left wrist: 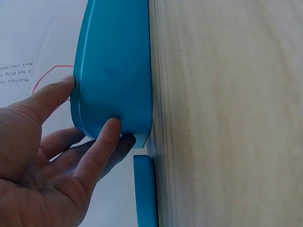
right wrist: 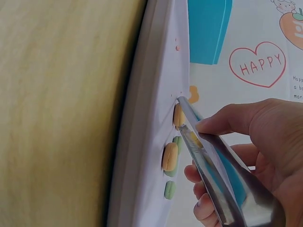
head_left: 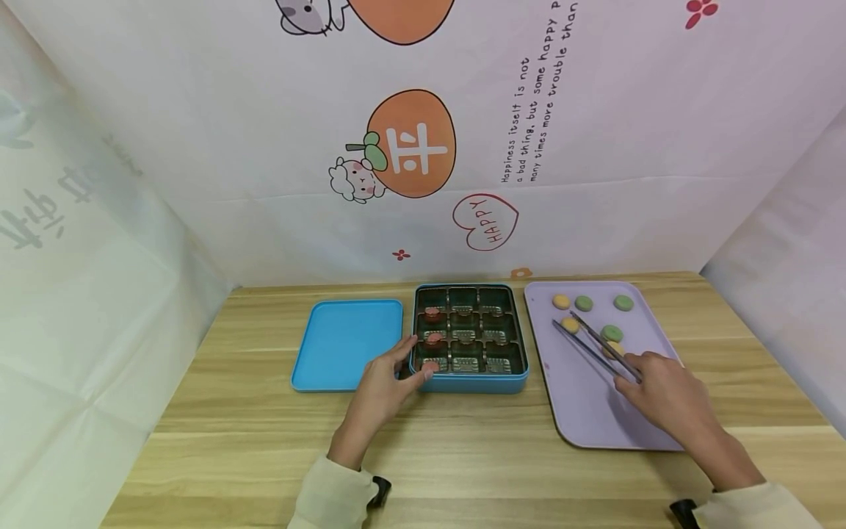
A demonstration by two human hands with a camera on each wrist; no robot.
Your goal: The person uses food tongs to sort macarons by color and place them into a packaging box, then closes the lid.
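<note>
A: How do the hands stand?
B: The right hand curls its fingers round the tongs, whose parted tips straddle a yellow macaron on the purple tray; the left hand rests nearly straight fingers against the blue box.
A: Best way to pinch it?
B: I'd lower both tips level, then squeeze lightly; 2 green macarons sit near, so mind them; whether the tips touch, I cannot tell.

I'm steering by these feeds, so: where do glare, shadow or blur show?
Head: fairly even light, small glints in the sectioned insert of the blue box; left wrist: tabletop looks soft, the box's side shaded; right wrist: bright streaks on the metal tongs, dark shadow along the lilac tray, tabletop blurred.
</note>
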